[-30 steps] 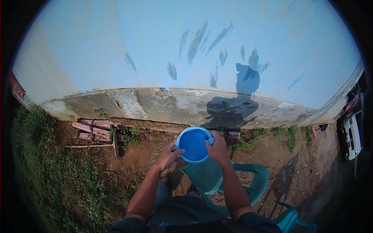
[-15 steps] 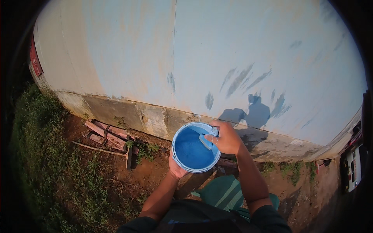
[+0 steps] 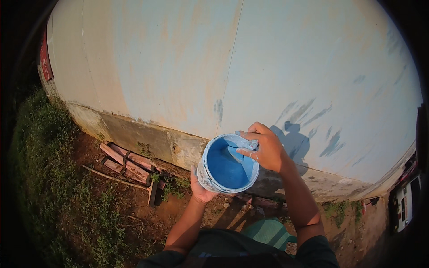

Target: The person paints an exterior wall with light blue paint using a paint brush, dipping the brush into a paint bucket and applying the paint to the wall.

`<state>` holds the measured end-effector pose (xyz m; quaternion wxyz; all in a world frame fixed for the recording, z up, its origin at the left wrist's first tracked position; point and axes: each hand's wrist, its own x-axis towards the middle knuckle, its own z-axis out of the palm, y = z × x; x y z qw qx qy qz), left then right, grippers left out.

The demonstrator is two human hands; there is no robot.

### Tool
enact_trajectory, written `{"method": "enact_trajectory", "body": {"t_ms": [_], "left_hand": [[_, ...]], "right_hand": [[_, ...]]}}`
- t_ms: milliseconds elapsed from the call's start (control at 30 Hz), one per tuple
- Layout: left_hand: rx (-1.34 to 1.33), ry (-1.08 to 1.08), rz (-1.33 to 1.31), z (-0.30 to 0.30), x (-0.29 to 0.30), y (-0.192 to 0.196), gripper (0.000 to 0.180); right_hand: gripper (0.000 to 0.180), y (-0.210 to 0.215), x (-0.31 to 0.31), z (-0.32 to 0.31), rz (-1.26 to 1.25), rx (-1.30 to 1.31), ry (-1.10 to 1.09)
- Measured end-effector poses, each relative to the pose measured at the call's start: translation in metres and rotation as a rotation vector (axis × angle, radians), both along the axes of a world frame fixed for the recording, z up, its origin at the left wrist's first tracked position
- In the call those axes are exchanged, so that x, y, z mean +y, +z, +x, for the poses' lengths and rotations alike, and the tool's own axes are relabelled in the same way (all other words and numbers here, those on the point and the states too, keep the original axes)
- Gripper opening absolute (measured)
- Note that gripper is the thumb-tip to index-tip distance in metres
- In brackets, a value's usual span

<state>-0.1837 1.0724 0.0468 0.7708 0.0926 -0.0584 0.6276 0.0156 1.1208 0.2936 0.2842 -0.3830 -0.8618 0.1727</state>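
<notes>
A white paint bucket [image 3: 203, 177], smeared with blue, is held up in front of me, its mouth tilted toward me. Blue paint [image 3: 225, 172] lies inside. My left hand [image 3: 202, 191] grips the bucket from below on its left side, fingers mostly hidden behind it. At the right part of the rim, my right hand [image 3: 271, 149] closes around a paint-coated paintbrush [image 3: 235, 154], whose flat pale-blue end reaches inside the bucket. Blue specks mark the right fingers. Ahead rises a pale wall [image 3: 178, 62] with several grey-blue strokes on its lower right.
Pink-red timber pieces [image 3: 129, 164] and a long stick [image 3: 111, 178] lie at the wall's foot, left. Green weeds [image 3: 49, 178] cover the left ground. A green chair-like thing [image 3: 268, 233] is below my arms. A white vehicle [image 3: 408, 203] stands far right.
The bucket has tipped more toward me, showing its outer left wall. My right hand has shifted with the brush along the rim. The view has turned slightly left.
</notes>
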Motion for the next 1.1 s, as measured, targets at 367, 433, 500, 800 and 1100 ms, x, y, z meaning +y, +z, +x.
{"method": "enact_trajectory", "body": {"t_ms": [367,433,500,800,1100], "left_hand": [[-0.079,-0.046,0.090,-0.036,0.027,-0.003,0.095],[-0.082,-0.017,0.086,-0.044,0.031,-0.006,0.096],[-0.077,-0.004,0.083,-0.053,0.035,-0.009,0.096],[-0.040,0.061,0.157,-0.074,0.043,-0.005,0.088],[0.015,0.043,0.059,-0.082,0.037,0.000,0.092]], "right_hand": [[0.034,0.004,0.008,-0.026,0.556,-0.007,0.287],[0.031,-0.004,0.013,-0.034,0.600,0.011,0.270],[0.028,-0.020,0.022,-0.041,0.646,0.029,0.259],[0.024,-0.052,0.017,-0.077,0.886,0.133,0.115],[0.025,-0.056,0.014,-0.087,0.851,0.117,0.049]]}}
